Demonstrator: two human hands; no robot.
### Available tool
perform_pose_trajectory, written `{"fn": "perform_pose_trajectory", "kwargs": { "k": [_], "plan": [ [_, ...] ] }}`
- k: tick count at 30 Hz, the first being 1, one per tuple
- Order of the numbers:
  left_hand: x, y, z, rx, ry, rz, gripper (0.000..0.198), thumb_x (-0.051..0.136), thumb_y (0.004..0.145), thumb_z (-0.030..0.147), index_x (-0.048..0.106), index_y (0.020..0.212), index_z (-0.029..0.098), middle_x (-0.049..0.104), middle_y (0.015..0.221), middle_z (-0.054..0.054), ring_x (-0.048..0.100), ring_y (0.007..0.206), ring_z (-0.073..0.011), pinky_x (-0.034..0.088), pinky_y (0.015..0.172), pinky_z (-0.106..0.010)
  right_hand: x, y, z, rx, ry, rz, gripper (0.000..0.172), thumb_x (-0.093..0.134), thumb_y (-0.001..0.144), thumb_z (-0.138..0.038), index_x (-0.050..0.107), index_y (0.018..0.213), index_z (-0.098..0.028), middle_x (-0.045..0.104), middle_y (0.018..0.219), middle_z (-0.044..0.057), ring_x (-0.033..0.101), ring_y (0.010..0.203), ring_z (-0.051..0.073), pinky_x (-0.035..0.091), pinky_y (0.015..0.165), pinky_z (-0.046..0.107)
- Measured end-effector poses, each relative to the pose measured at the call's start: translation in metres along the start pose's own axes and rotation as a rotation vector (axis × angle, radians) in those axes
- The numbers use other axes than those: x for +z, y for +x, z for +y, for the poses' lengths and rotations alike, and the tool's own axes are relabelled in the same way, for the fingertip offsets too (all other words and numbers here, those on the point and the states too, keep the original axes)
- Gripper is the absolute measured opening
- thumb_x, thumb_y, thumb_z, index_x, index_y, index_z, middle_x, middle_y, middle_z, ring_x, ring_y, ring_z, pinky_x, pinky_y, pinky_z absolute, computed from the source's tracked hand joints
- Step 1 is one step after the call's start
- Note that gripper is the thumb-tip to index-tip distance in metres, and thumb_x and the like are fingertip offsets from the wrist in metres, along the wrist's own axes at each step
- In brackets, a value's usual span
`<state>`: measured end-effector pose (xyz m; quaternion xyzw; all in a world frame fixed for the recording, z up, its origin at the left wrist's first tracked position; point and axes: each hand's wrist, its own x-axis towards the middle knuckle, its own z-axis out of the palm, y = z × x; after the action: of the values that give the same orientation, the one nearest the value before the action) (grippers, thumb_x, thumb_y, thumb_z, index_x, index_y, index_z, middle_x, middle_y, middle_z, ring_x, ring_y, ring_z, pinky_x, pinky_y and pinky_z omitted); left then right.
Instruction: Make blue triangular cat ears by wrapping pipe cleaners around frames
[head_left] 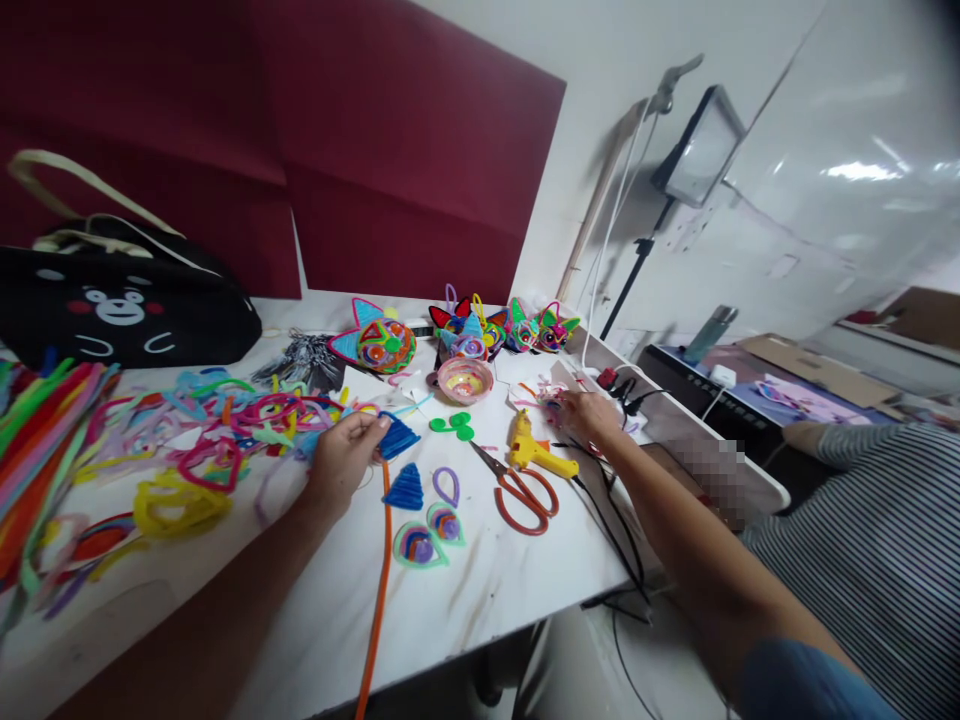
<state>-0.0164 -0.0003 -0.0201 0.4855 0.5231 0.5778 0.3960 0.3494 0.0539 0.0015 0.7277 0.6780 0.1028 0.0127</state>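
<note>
My left hand (pixel 346 452) pinches a blue triangle made of pipe cleaner (pixel 399 437) between thumb and fingers. An orange pipe cleaner (pixel 385 560) runs from just under that triangle down past the table's front edge. A second blue triangle (pixel 404 488) lies below it. My right hand (pixel 590 414) reaches to a small heap of colourful scraps (pixel 553 398), its fingers bent together; what they hold is hidden. Beside it lie a yellow hot glue gun (pixel 541 457) and scissors with orange handles (pixel 528 500). Two eye-shaped coil pieces (pixel 420 545), a purple loop (pixel 446 486) and green coils (pixel 454 425) lie between my hands.
Loose pipe cleaners (pixel 247 410) cover the left side. A small bowl (pixel 465 381) stands before several colourful cat masks (pixel 386 345) at the back. A black bag (pixel 124 300) sits back left. Black cables (pixel 619 530) trail right. A person in a striped top (pixel 877 510) is at far right.
</note>
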Motion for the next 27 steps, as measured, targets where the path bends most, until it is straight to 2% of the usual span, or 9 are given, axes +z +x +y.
{"fn": "perform_pose_trajectory", "kwargs": {
  "k": [7,11,13,15,18,21,22,24,27],
  "plan": [
    [-0.001,0.0,0.0,-0.009,-0.002,0.009,0.037,0.069,0.061,0.05,0.058,0.066,0.016,0.056,0.053,0.003,0.049,0.046,-0.0107,0.042,0.045,-0.021,-0.008,0.01,-0.015,-0.129,-0.033,-0.044,0.035,0.039,0.088,-0.018,0.062,0.115,-0.022,0.065,0.107,0.014,0.062,0.094,0.025,0.043,0.071,0.031],
    [0.0,0.0,-0.004,-0.013,0.007,-0.036,0.038,0.069,0.061,0.051,0.058,0.067,0.016,0.056,0.054,0.003,0.051,0.047,-0.0113,0.043,0.045,-0.022,-0.026,0.0,-0.032,-0.153,-0.005,0.028,0.033,0.036,0.09,-0.019,0.064,0.107,-0.015,0.065,0.102,0.016,0.061,0.091,0.023,0.042,0.068,0.029],
    [0.001,-0.001,-0.005,0.007,0.022,-0.073,0.033,0.068,0.064,0.048,0.057,0.067,0.017,0.055,0.053,0.003,0.05,0.045,-0.0107,0.041,0.044,-0.021,-0.037,-0.013,-0.051,-0.243,0.17,0.161,0.03,0.039,0.089,-0.02,0.067,0.098,-0.015,0.066,0.097,0.014,0.061,0.086,0.021,0.041,0.069,0.028],
    [0.003,-0.004,-0.005,0.037,0.026,-0.103,0.029,0.066,0.067,0.044,0.057,0.067,0.017,0.053,0.051,0.004,0.049,0.044,-0.01,0.04,0.043,-0.02,-0.045,-0.028,-0.079,-0.378,0.466,0.193,0.024,0.046,0.086,-0.021,0.068,0.096,-0.018,0.067,0.093,0.01,0.062,0.08,0.018,0.042,0.069,0.026],
    [0.008,-0.012,0.0,0.07,0.008,-0.144,0.024,0.064,0.071,0.041,0.057,0.069,0.017,0.052,0.053,0.005,0.05,0.046,-0.0096,0.041,0.045,-0.02,-0.047,-0.05,-0.125,-0.489,0.93,0.016,0.029,0.058,0.081,-0.037,0.065,0.102,-0.019,0.069,0.084,0.005,0.062,0.07,0.017,0.044,0.062,0.026],
    [0.012,-0.021,0.007,0.104,0.023,-0.193,0.023,0.063,0.073,0.039,0.056,0.071,0.017,0.054,0.057,0.004,0.052,0.051,-0.0101,0.042,0.048,-0.02,-0.04,-0.062,-0.158,-0.549,1.212,-0.217,0.025,0.057,0.08,-0.037,0.064,0.095,-0.018,0.066,0.067,0.001,0.059,0.055,0.014,0.041,0.05,0.024],
    [0.012,-0.021,0.009,0.118,0.037,-0.217,0.023,0.061,0.075,0.04,0.056,0.072,0.017,0.055,0.059,0.003,0.053,0.052,-0.0106,0.042,0.049,-0.02,-0.038,-0.064,-0.164,-0.559,1.254,-0.246,0.019,0.054,0.081,-0.034,0.063,0.085,-0.018,0.063,0.06,0.0,0.057,0.05,0.013,0.039,0.047,0.023],
    [0.007,-0.018,0.012,0.173,0.093,-0.248,0.024,0.055,0.08,0.042,0.058,0.079,0.018,0.059,0.063,0.001,0.056,0.056,-0.0128,0.045,0.053,-0.023,-0.037,-0.067,-0.168,-0.524,1.254,-0.206,0.015,0.055,0.08,-0.03,0.06,0.073,-0.018,0.06,0.056,-0.001,0.055,0.048,0.012,0.038,0.046,0.022],
    [-0.01,-0.002,0.013,0.372,0.364,-0.179,0.03,0.04,0.088,0.037,0.061,0.094,0.017,0.066,0.087,-0.007,0.062,0.084,-0.0197,0.048,0.078,-0.032,-0.041,-0.07,-0.164,-0.425,1.262,-0.113,0.015,0.054,0.079,-0.029,0.058,0.069,-0.018,0.062,0.06,0.0,0.057,0.05,0.012,0.039,0.048,0.023]
  ]
}}
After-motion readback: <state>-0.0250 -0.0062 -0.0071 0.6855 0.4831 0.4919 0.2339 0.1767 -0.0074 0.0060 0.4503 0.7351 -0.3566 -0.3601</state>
